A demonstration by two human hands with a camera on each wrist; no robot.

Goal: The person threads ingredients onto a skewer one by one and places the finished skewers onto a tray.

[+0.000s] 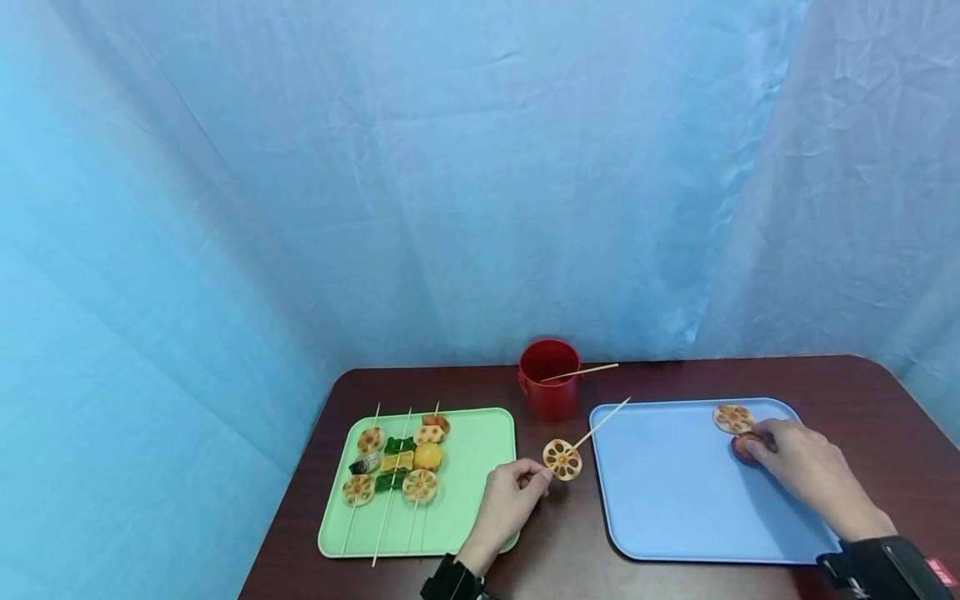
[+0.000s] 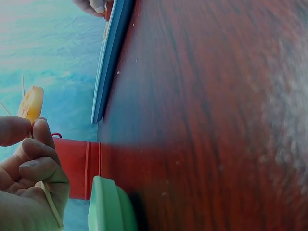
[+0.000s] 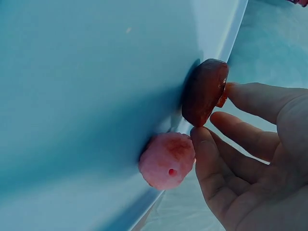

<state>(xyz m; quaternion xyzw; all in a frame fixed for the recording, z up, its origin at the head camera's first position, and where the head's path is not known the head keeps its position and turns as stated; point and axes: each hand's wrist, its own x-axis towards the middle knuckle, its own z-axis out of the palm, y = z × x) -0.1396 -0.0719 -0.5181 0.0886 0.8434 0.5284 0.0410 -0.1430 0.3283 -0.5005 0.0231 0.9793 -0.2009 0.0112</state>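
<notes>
In the head view my left hand (image 1: 512,502) pinches a bamboo skewer (image 1: 603,421) that carries one lotus root slice (image 1: 562,460), above the table between two trays. The left wrist view shows this slice (image 2: 32,103) just past the fingertips, with the skewer's lower end (image 2: 52,204) along the palm. Over the blue tray (image 1: 675,500), my right hand (image 1: 813,471) pinches a reddish-brown food piece (image 3: 206,91) between thumb and fingers. A pink rounded piece (image 3: 168,161) with a small hole lies beside those fingers. Another lotus root slice (image 1: 733,418) lies near the tray's far edge.
To the left, a green tray (image 1: 480,442) bears three loaded skewers with lotus slices, green pieces and a yellow ball (image 1: 427,457). A red mug (image 1: 551,400) with a bare skewer (image 1: 600,367) stands at the back. Blue cloth (image 1: 480,183) hangs behind the table.
</notes>
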